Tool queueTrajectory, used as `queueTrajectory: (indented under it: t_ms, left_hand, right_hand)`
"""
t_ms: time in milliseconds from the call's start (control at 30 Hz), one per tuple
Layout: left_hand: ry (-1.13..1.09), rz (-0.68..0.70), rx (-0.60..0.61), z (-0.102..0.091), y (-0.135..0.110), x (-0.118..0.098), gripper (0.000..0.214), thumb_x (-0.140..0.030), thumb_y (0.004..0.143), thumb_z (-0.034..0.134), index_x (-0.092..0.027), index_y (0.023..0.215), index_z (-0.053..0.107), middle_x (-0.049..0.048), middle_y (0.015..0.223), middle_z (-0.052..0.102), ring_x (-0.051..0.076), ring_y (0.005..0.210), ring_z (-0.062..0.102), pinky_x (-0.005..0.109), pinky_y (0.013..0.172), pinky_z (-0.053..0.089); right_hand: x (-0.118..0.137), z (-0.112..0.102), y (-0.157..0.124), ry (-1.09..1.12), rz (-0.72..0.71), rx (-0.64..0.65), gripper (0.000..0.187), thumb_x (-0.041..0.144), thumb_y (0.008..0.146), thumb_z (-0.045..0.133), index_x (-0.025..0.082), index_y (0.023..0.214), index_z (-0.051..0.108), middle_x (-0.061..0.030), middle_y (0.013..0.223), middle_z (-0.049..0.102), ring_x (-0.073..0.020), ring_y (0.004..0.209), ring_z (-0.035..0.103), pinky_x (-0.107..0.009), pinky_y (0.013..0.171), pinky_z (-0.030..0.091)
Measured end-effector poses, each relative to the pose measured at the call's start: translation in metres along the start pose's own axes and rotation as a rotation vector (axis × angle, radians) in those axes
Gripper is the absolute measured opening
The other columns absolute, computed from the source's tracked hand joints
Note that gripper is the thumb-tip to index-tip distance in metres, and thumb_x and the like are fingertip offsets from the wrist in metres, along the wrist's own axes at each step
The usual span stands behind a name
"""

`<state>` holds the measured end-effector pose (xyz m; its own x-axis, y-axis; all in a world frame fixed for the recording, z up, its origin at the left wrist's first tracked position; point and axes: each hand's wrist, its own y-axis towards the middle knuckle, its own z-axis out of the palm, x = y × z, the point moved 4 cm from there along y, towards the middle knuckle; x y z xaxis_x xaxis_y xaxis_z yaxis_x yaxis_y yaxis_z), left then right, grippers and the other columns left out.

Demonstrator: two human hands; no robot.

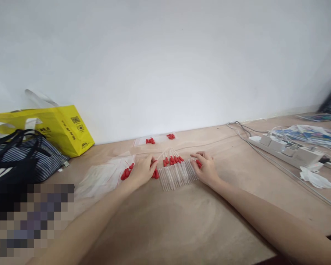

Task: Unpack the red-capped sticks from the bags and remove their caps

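Observation:
My left hand [143,168] is closed in a pinch on a dropper with a red rubber bulb, its thin clear tube [160,155] pointing up and to the right. Loose red bulbs [156,174] lie beside and under that hand. Between my hands a row of clear glass tubes [177,175] lies side by side on the table. Just beyond the row, several droppers with red bulbs [173,160] lie with their tubes pointing away. My right hand [206,167] has curled fingers at the row's right end, near a red bulb [199,163]; what its fingertips hold is too small to tell.
Clear plastic bags [105,175] lie left of my left hand, with red bulbs [127,172] on them. Another bag with red bulbs [150,140] is by the wall. A yellow bag [68,129] and striped bag [51,156] stand left; a power strip [287,152] with cables lies right.

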<state>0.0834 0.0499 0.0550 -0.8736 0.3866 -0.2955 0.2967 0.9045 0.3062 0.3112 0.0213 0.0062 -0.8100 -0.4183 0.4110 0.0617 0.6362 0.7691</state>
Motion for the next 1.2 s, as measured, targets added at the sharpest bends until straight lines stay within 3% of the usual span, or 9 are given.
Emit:
queueTrajectory:
  t_ms: [133,267,433,600,833,1200]
  left_hand:
    - [0.165,0.373,-0.155,0.003,-0.049,-0.003,0.018,-0.026,0.083,0.040,-0.018,0.073,0.053,0.0025,0.072,0.061,0.017,0.070,0.055,0.035,0.075,0.040]
    - [0.179,0.535,-0.316,0.013,-0.070,-0.008,0.018,-0.022,0.084,0.041,-0.018,0.072,0.054,0.0005,0.068,0.061,0.013,0.064,0.054,0.034,0.080,0.038]
    - [0.145,0.599,-0.381,0.018,-0.074,-0.015,0.015,-0.020,0.084,0.044,-0.017,0.075,0.056,0.0007,0.070,0.063,0.013,0.067,0.055,0.034,0.083,0.038]
    - [0.232,0.637,-0.401,0.018,-0.073,-0.016,0.022,-0.023,0.083,0.045,-0.016,0.100,0.057,0.0105,0.110,0.059,0.023,0.106,0.049,0.041,0.090,0.035]
    - [0.220,0.642,-0.394,0.018,-0.076,-0.012,0.021,-0.025,0.083,0.046,-0.020,0.068,0.059,0.0040,0.118,0.055,0.024,0.115,0.042,0.048,0.098,0.026]
    - [0.191,0.663,-0.378,0.015,-0.079,-0.011,0.022,-0.023,0.082,0.045,-0.020,0.064,0.056,0.0005,0.117,0.056,0.023,0.114,0.044,0.051,0.099,0.023]
  right_hand:
    - [0.034,0.002,-0.009,0.035,-0.212,0.091,0.032,0.034,0.080,0.048,0.019,0.107,0.054,-0.0089,0.098,0.055,-0.0194,0.090,0.050,-0.033,0.076,0.031]
    - [0.068,0.012,-0.023,0.018,-0.472,0.253,0.028,0.034,0.080,0.050,0.022,0.105,0.055,-0.0051,0.097,0.060,-0.0185,0.094,0.049,-0.039,0.086,0.022]
    - [0.077,0.022,-0.030,0.041,-0.567,0.218,0.016,0.026,0.082,0.049,0.022,0.093,0.059,0.0006,0.072,0.063,-0.0143,0.084,0.052,-0.040,0.090,0.015]
    - [0.078,0.018,-0.030,0.090,-0.623,0.141,0.017,0.014,0.082,0.044,0.020,0.086,0.060,0.0025,0.062,0.060,-0.0117,0.076,0.052,-0.039,0.090,0.016]
    - [0.080,0.009,-0.031,0.105,-0.707,0.121,0.020,0.007,0.078,0.041,0.017,0.082,0.058,0.0044,0.052,0.053,-0.0114,0.070,0.049,-0.038,0.087,0.018]
    - [0.080,0.010,-0.033,0.064,-0.759,0.139,0.018,0.007,0.076,0.042,0.018,0.081,0.055,0.0048,0.053,0.053,-0.0110,0.073,0.051,-0.035,0.086,0.019]
